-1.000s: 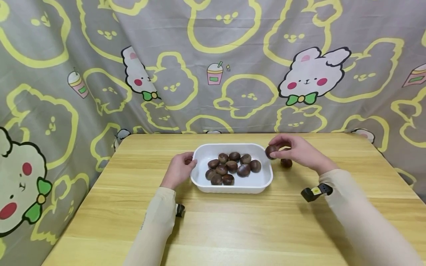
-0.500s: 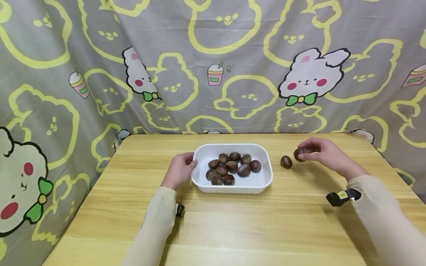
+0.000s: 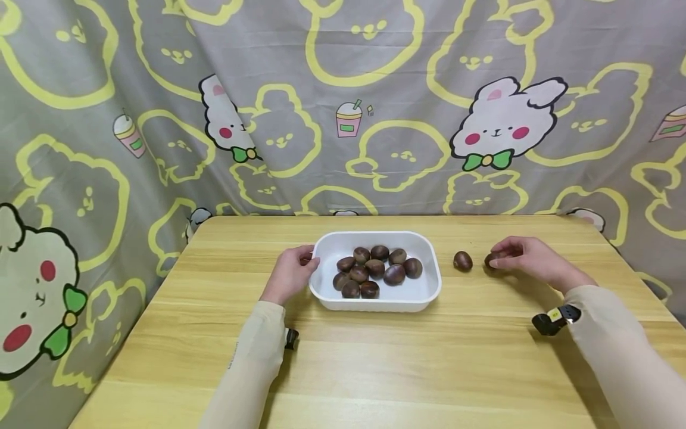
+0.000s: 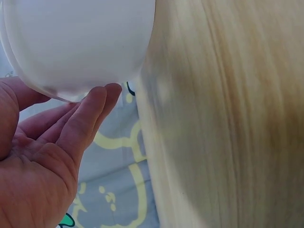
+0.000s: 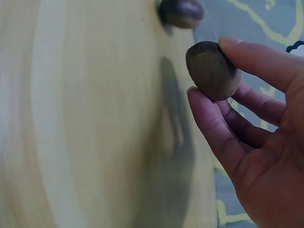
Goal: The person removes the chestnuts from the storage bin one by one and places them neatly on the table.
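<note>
- Up the forearm from your left hand (image 3: 289, 274), the cream sleeve (image 3: 252, 345) bears small dark print (image 3: 233, 356), too small to read.
- Behind your right hand (image 3: 527, 259), the black wrist camera (image 3: 545, 324) carries a yellow label (image 3: 555, 314); its marking can't be made out.
- Your right hand grasps a chestnut (image 5: 211, 71) between thumb and fingertips. From above, your fingers hide most of it, and you can't tell whether it touches the wooden table (image 3: 375, 369).
- Your left hand grasps the near end of the white tray (image 3: 375, 305), thumb at the rim and the other fingers outside; from above, those fingers are partly hidden.
- Below your left hand, another black device (image 3: 291, 339) is mostly covered by the sleeve.
- The chestnut in your right hand looks dull brown on the side facing the wrist, darker toward one end.
- Just left of your right hand, between it and the tray, a loose chestnut (image 3: 462, 261) lies on the table, glossy and dark; the right wrist view cuts it off at the top.
- Right of your left hand, eleven chestnuts (image 3: 375, 269) sit clustered inside the tray, rounded, shiny, some with paler brown patches.
- Beyond both hands hangs a grey curtain (image 3: 300, 53) with yellow outlines and white rabbit heads in green bows.
</note>
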A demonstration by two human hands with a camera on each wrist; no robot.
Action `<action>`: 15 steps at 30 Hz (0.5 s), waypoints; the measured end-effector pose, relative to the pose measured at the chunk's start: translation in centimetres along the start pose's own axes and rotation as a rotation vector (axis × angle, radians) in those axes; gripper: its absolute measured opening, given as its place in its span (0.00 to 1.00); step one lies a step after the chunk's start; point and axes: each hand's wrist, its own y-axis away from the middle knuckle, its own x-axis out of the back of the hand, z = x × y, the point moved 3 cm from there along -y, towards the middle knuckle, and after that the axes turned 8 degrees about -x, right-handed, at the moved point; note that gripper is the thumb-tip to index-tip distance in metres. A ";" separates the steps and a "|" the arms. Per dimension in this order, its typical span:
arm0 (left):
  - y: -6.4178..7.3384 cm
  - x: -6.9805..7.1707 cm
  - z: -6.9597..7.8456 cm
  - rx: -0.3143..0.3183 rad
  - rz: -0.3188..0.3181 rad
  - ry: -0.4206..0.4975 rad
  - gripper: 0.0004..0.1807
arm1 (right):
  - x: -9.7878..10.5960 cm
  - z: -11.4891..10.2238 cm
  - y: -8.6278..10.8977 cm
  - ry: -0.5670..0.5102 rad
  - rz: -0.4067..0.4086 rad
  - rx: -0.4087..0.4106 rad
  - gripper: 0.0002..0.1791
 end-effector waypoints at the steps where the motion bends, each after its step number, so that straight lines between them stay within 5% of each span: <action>1: 0.0 0.0 0.0 0.001 -0.002 -0.001 0.18 | 0.0 0.3 0.0 0.012 -0.003 -0.003 0.25; 15: -0.1 0.0 0.1 0.021 -0.021 -0.021 0.19 | -0.4 1.1 -0.6 0.082 -0.004 -0.001 0.24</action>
